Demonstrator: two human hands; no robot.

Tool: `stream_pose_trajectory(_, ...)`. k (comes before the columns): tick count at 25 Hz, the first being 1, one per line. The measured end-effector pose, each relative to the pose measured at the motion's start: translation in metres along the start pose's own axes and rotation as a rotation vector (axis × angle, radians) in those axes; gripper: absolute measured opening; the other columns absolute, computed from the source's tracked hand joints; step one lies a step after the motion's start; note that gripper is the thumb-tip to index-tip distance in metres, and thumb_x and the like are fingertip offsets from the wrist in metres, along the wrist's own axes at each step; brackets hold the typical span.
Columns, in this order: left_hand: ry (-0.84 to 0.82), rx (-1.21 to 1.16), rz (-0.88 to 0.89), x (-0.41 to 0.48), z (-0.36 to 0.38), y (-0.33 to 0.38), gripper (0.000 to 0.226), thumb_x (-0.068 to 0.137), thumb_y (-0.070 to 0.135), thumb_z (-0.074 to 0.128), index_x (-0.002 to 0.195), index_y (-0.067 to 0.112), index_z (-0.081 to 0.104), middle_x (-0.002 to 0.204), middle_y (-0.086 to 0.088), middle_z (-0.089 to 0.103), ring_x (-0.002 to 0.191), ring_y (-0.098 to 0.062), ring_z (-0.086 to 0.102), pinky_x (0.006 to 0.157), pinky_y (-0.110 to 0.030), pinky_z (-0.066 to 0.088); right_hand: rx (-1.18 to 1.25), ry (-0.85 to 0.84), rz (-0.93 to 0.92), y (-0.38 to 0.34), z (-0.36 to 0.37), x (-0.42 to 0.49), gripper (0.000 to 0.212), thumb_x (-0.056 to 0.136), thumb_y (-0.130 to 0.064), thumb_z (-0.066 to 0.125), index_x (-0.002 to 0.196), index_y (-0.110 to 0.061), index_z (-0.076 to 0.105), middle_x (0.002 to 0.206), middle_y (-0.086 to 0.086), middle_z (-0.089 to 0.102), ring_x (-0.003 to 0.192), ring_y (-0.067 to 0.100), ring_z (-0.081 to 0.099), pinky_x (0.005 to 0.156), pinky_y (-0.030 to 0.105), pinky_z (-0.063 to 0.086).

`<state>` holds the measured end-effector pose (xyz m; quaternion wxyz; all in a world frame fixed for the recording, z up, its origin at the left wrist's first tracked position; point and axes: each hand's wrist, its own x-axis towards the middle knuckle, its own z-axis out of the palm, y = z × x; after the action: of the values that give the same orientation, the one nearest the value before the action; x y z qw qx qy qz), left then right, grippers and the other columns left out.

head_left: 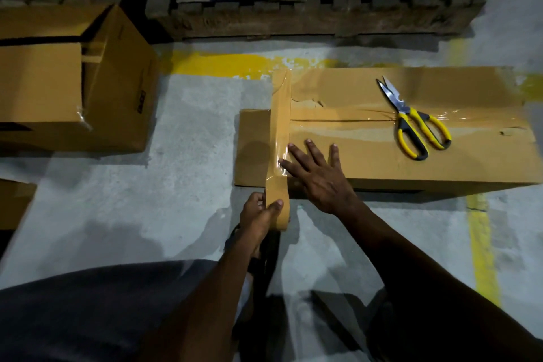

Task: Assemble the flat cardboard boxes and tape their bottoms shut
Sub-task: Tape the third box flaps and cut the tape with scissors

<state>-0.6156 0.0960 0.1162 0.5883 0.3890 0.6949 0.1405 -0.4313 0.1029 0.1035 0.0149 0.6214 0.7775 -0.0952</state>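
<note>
Under the spread fingers of the right hand (pixel 318 178) lies the cardboard box (pixel 411 161), resting on the concrete floor (pixel 176 185); the palm lies flat and open, pressing a strip of brown tape (pixel 280 126) that crosses the box's left end. Just below those fingers, the left hand (pixel 258 214) curls closed around the tape roll (pixel 279 209), off the box's near edge. Well to the right of both hands, yellow-handled scissors (pixel 414 123) lie on the box's taped seam. Far left of the hands stands another assembled box (pixel 73 82).

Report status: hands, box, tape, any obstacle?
Left hand grips tape roll. Right hand flat, pressing strip on box. Scissors lie on top, clear of the strip.
</note>
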Motion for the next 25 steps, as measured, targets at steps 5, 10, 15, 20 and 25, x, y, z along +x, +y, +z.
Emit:
stream_pose_trajectory(5, 0.003, -0.056, -0.050, 0.002, -0.002, 0.004, 0.027, 0.075, 0.043, 0.075, 0.085, 0.020, 0.066, 0.093, -0.009, 0.072, 0.089, -0.030, 0.067, 0.083, -0.044, 0.054, -0.024, -0.034, 0.024, 0.001, -0.003, 0.004, 0.086, 0.093, -0.025, 0.062, 0.153, -0.042, 0.003, 0.166, 0.002, 0.004, 0.151, 0.036, -0.002, 0.109, 0.073, 0.001)
stream_pose_trajectory(10, 0.039, -0.034, -0.102, 0.005, 0.002, -0.001, 0.027, 0.084, 0.035, 0.071, 0.100, 0.015, 0.063, 0.103, -0.008, 0.068, 0.094, -0.025, 0.061, 0.080, -0.035, 0.050, -0.007, -0.073, 0.028, 0.002, -0.006, 0.004, 0.082, 0.097, -0.026, 0.054, 0.152, -0.045, -0.003, 0.166, -0.001, -0.005, 0.151, 0.034, -0.011, 0.111, 0.072, -0.003)
stream_pose_trajectory(15, 0.081, -0.015, -0.103, 0.009, 0.005, 0.002, 0.042, 0.080, 0.033, 0.076, 0.109, 0.027, 0.046, 0.115, -0.006, 0.054, 0.106, -0.027, 0.053, 0.086, -0.038, 0.048, 0.004, -0.112, 0.034, 0.001, -0.014, 0.004, 0.085, 0.096, -0.021, 0.055, 0.153, -0.045, -0.003, 0.165, -0.003, -0.010, 0.150, 0.032, -0.015, 0.113, 0.071, -0.003)
stream_pose_trajectory(20, 0.097, -0.074, 0.120, 0.008, 0.008, -0.006, 0.033, 0.073, 0.020, 0.080, 0.083, 0.027, 0.050, 0.104, -0.003, 0.064, 0.101, -0.022, 0.059, 0.089, -0.039, 0.049, 0.187, -0.219, 0.016, 0.011, -0.033, 0.015, 0.061, 0.099, -0.036, 0.049, 0.152, -0.045, 0.019, 0.165, -0.007, 0.009, 0.152, 0.028, 0.001, 0.116, 0.067, 0.006)
stream_pose_trajectory(25, 0.113, -0.071, 0.180, 0.005, 0.011, -0.005, 0.023, 0.079, 0.005, 0.073, 0.071, 0.020, 0.058, 0.083, 0.005, 0.064, 0.090, -0.020, 0.059, 0.086, -0.034, 0.045, 0.385, 0.493, 0.686, 0.113, -0.054, -0.016, 0.041, 0.091, -0.022, 0.053, 0.130, -0.016, 0.060, 0.132, 0.017, 0.057, 0.122, 0.038, 0.050, 0.102, 0.047, 0.039)
